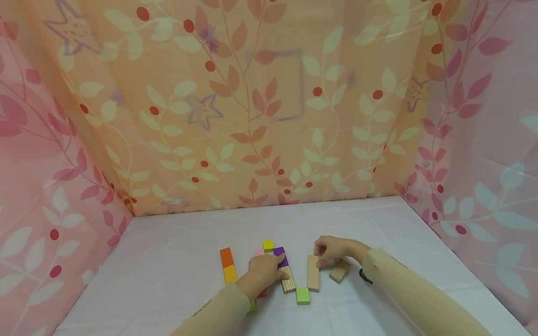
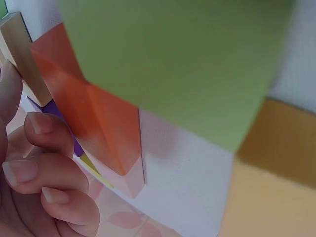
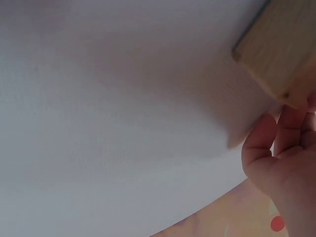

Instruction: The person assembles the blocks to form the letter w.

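Observation:
My left hand (image 1: 265, 273) reaches over the middle blocks. Its index finger touches a purple block (image 1: 279, 251), and its thumb rests on a striped wooden block (image 1: 288, 285); the other fingers curl loosely in the left wrist view. Beneath that hand, a red-orange block (image 2: 106, 123) ends against a pink block (image 1: 258, 252), mostly covered. My right hand (image 1: 334, 249) pinches the far right corner of a long plain wooden block (image 1: 313, 277). A short wooden block (image 1: 339, 270) lies under the right wrist, looming large in the right wrist view.
Orange (image 1: 226, 257) and amber (image 1: 230, 274) blocks form a slanted line at left. A light green block (image 1: 302, 296) sits at the near end between the two wooden blocks. A yellow block (image 1: 268, 245) lies at the back. Patterned cloth walls (image 1: 269, 154) enclose the white table (image 1: 176, 261).

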The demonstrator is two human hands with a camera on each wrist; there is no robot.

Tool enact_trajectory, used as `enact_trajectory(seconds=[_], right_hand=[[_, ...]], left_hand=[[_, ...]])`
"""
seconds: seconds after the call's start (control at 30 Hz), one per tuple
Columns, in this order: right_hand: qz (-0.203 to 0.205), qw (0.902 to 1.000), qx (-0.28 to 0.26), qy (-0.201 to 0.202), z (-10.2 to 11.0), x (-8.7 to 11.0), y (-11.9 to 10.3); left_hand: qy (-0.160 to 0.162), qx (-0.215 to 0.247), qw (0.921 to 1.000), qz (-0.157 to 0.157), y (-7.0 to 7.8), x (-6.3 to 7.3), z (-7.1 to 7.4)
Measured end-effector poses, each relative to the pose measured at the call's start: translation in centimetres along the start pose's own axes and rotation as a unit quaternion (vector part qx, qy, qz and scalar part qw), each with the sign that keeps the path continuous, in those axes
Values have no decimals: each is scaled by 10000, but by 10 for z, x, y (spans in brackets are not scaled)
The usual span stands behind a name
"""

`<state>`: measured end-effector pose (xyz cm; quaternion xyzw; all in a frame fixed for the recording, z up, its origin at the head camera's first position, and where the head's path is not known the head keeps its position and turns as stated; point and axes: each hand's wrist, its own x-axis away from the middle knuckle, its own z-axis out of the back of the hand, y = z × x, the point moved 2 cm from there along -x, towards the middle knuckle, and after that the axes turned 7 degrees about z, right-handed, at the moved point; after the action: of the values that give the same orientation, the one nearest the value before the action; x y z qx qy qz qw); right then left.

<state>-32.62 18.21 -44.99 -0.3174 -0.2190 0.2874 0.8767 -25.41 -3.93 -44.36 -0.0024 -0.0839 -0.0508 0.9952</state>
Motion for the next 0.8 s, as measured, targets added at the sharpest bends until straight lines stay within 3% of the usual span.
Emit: enact_trajectory(seconds=[0.27,0.53,0.8], right_hand=[[212,9990,-311,-235,11,8,9],[-31,9983,-322,-479,25,33,21],[31,9975,-390,-585,32,54,33]], left_hand=[[-83,91,9999,88,0,1,1],[-160,43,9998,100,0,-1,0],[-81,37,9999,62,0,2,3]])
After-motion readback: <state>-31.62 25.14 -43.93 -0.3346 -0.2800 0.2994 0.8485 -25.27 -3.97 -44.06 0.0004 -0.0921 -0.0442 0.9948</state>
